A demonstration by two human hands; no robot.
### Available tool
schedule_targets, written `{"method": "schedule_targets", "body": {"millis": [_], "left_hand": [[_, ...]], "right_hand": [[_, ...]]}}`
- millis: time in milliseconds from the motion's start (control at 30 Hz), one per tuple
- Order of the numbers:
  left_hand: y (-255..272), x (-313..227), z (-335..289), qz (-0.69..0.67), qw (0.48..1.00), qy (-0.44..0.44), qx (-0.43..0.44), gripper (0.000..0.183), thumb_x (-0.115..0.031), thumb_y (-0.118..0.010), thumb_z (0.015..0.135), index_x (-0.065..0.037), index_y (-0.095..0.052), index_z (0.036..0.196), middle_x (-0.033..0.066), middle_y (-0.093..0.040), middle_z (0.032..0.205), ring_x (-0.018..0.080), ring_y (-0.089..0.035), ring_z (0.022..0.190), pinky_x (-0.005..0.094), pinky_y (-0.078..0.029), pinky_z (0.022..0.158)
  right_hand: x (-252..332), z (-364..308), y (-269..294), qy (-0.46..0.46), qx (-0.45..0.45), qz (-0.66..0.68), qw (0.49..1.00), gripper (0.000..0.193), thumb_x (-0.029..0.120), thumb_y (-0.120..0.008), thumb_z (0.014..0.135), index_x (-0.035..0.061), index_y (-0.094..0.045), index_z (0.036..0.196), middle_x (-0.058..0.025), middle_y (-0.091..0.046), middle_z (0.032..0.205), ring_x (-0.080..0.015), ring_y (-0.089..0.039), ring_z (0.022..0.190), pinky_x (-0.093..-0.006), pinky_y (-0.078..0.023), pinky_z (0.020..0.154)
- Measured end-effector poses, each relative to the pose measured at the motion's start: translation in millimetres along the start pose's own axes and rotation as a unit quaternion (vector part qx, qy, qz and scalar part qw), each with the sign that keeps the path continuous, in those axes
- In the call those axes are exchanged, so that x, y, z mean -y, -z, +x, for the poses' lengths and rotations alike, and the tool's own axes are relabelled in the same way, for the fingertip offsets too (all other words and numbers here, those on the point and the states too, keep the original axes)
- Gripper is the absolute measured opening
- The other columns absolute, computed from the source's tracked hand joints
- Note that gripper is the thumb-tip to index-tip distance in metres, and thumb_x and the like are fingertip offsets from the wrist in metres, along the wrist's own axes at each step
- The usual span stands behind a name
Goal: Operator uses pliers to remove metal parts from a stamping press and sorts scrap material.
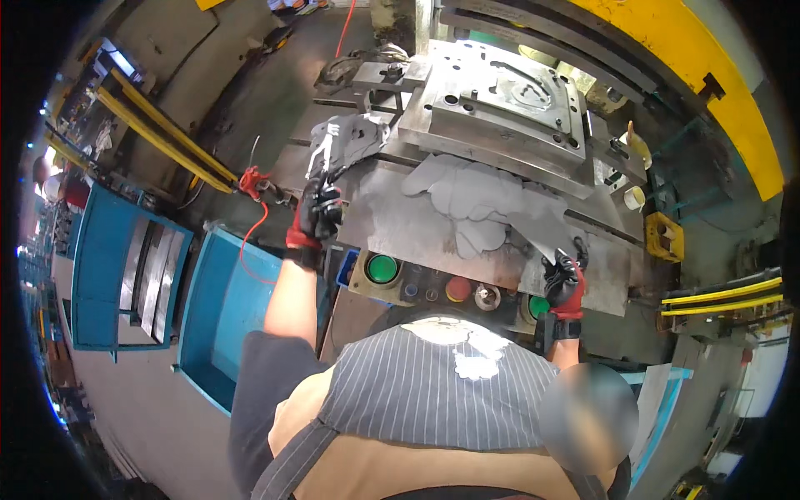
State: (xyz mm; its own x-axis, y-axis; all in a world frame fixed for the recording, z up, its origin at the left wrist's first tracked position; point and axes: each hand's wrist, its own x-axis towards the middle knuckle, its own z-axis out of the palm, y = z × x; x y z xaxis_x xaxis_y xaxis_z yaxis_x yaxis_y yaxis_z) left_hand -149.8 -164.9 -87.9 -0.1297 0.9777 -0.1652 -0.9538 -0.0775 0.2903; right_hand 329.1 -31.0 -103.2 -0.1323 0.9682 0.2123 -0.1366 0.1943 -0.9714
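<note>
My left hand [321, 212], in a black and red glove, is closed on the lower end of a dark grey, irregular metal piece [354, 143] with bright glints along its edge. That piece stands up beside the left front corner of the steel die [500, 108]. My right hand [564, 279], gloved alike, pinches the near tip of a flat grey sheet-metal blank [542, 223]. Several similar blanks [454, 187] lie overlapping on the steel plate [387, 221] between my hands, in front of the die.
Close to my body sits a control panel with green buttons [382, 267] and a red button [458, 289]. Blue metal bins [218, 308] stand at the left. A red hose [243, 242] hangs there. Yellow press framing [692, 58] rises at the far right, above a yellow crate [664, 237].
</note>
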Motion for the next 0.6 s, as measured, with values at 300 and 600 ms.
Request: {"method": "schedule_targets", "body": {"millis": [300, 600], "left_hand": [[58.9, -31.4, 74.1, 0.791, 0.589, -0.136, -0.095, 0.030, -0.010, -0.056, 0.073, -0.002, -0.054, 0.102, 0.0069, -0.060, 0.086, 0.0186, -0.053, 0.075, 0.0328, -0.043, 0.069], [92.9, -36.0, 67.0, 0.668, 0.675, -0.249, -0.190, 0.023, -0.013, -0.061, 0.076, 0.001, -0.055, 0.094, 0.0029, -0.056, 0.069, 0.0115, -0.047, 0.060, 0.0285, -0.040, 0.055]], "right_hand": [[-15.1, -19.6, -2.0, -0.036, 0.113, -0.027, 0.993, 0.036, -0.003, -0.055, 0.073, 0.0029, -0.048, 0.108, -0.0154, -0.046, 0.115, -0.0272, -0.047, 0.107, -0.0312, -0.041, 0.085], [-5.3, 3.8, -12.7, -0.015, 0.058, -0.537, 0.841, 0.056, 0.015, -0.070, 0.061, 0.0189, -0.047, 0.111, -0.0136, -0.046, 0.107, -0.0318, -0.049, 0.098, -0.0382, -0.044, 0.078]]}}
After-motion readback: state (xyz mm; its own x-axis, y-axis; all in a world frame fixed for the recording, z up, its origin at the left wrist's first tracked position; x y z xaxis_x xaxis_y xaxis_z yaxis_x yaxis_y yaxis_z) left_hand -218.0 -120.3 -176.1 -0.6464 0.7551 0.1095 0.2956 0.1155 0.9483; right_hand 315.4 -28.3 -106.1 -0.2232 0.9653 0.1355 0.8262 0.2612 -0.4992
